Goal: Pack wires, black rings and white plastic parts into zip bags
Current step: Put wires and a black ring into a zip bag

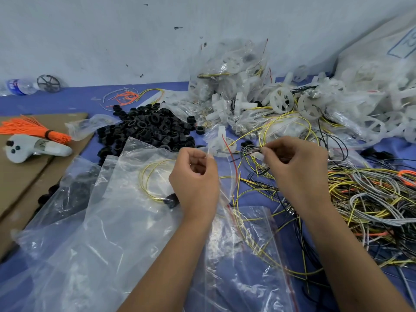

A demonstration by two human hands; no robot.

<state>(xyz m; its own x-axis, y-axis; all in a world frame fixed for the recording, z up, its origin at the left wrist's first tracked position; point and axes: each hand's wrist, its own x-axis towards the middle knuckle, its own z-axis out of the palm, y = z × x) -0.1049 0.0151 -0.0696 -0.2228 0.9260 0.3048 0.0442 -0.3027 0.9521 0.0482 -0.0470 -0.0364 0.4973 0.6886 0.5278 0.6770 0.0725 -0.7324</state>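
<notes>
Hands first: we count two, both raised over the blue table (74, 100). Our left hand (195, 176) has its fingers curled, pinching the upper edge of one clear zip bag (221, 188) that hangs down from it, with a red wire visible through the film. Our right hand (297, 167) pinches a small bundle of thin black wires (249, 152) at the fingertips, just right of the bag's mouth; we cannot tell whether the white bit by the thumb is held too.

Near us lie more zip bags, at least three flat ones overlapping; one to the left (126, 199) holds a coil of yellow wire and one black ring. Beyond the left hand sits one heap of black rings (148, 129), too many to count. To the right we see one large tangle of wires (369, 203), yellow, grey, black and orange. Far and right is one pile of white plastic parts (281, 100), wheel-shaped, some loose, some bagged.

On the left, two sheets of cardboard (20, 176) carry one orange tied bundle (33, 129) and one grey handheld controller (33, 149). Far left lie one water bottle (20, 86) and one dark wheel (48, 83).
</notes>
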